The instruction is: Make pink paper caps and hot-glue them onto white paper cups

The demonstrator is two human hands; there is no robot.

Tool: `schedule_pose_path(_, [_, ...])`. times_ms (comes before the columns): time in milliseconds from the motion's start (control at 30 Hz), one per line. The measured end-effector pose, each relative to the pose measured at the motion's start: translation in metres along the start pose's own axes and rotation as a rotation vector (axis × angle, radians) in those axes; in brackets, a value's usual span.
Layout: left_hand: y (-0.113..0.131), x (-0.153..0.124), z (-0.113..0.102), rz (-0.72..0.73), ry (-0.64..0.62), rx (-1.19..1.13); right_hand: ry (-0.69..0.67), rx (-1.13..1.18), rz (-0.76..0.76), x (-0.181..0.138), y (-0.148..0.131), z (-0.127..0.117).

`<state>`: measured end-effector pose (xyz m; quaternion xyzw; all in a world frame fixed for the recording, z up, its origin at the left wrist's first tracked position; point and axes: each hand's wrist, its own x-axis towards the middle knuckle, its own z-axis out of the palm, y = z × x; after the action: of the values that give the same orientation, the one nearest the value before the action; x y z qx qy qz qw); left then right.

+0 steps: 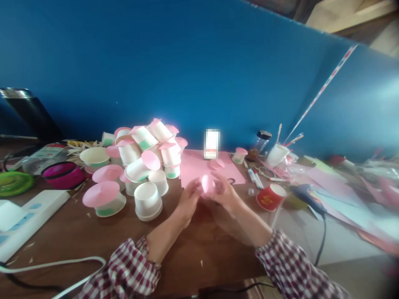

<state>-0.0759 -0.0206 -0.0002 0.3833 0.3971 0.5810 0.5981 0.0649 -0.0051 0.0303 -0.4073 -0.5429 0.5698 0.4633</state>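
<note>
Between my two hands is a small piece of pink paper, brightly lit and blurred. My left hand grips it from the left, and my right hand has its fingers closed on the other side. Just beyond them a pink paper disc rests on a pink sheet. To the left of my hands stand white paper cups. Behind these is a pile of cups topped with pink paper cones.
A red paper cup, a glue gun with its cable and a lidded jar are on the right. A power strip, a magenta bowl and a white cable lie left. A blue partition closes the back.
</note>
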Motion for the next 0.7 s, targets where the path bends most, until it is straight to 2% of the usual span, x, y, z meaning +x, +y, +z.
schedule_pose_path(67, [0.005, -0.004, 0.003, -0.047, -0.136, -0.064, -0.018, 0.069, 0.05, -0.011, -0.002, 0.001])
schedule_pose_path(133, [0.01, -0.008, 0.005, -0.086, -0.21, -0.095, -0.065, 0.145, 0.105, -0.02, -0.002, 0.0])
schedule_pose_path(300, [0.014, -0.011, 0.007, -0.062, -0.276, 0.017, -0.092, 0.281, 0.174, -0.034, 0.001, -0.005])
schedule_pose_path(367, [0.015, -0.011, 0.008, -0.047, -0.265, 0.074, -0.1, 0.274, 0.186, -0.038, 0.003, -0.008])
schedule_pose_path(600, [0.019, -0.007, 0.003, -0.063, -0.076, 0.113, -0.087, 0.147, 0.161, -0.049, 0.001, -0.026])
schedule_pose_path(700, [0.017, -0.004, -0.001, -0.004, -0.047, 0.268, -0.027, 0.099, 0.168, -0.048, -0.005, -0.036])
